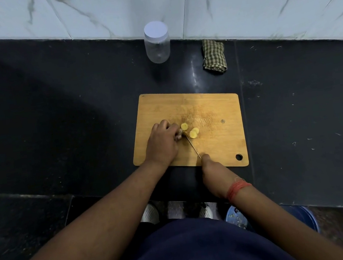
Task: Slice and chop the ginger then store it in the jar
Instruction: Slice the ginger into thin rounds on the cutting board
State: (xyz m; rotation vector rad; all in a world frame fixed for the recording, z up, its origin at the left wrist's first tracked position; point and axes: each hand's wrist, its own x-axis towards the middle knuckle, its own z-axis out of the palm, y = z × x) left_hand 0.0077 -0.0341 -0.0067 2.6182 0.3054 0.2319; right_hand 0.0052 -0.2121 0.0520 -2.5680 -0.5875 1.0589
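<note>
Three slices (193, 131) lie at the centre of the board (211, 111). Left hand (162, 141) curls around the ginger (180, 132); right hand (208, 166) grips the knife (192, 145). Slicing seems in progress; chopping comes next. Closed jar (157, 42) stands above on the bench (55, 112).

no readable text, labels, numbers
</note>
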